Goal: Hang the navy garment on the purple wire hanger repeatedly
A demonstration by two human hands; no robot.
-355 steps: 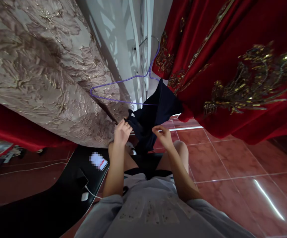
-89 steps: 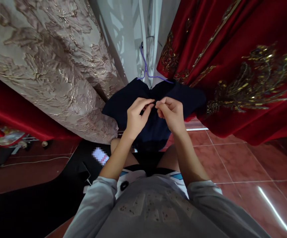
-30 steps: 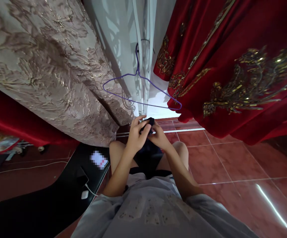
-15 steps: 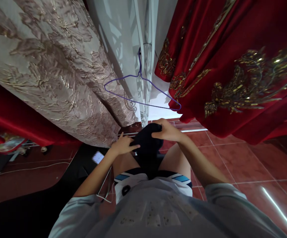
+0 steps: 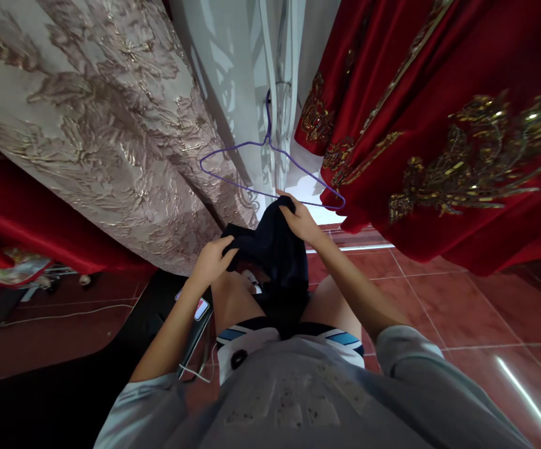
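Nearest, left hand (image 5: 211, 264): holds one edge of the dark garment (image 5: 279, 246) between thumb and fingers.
Right hand (image 5: 302, 221): grasps its upper edge.
Dark garment: hangs bunched between both hands.
Purple hanger (image 5: 268, 132): hangs just beyond, by white bars (image 5: 294, 43).

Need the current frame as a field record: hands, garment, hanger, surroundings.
left hand: holds dark navy cloth garment by one edge
right hand: holds its upper edge
garment state: bunched, off the hanger
hanger: thin purple hanger, hook up, beyond the garment
left side: pale embossed fabric; smartphone with lit screen
right side: red fabric with gold sequins
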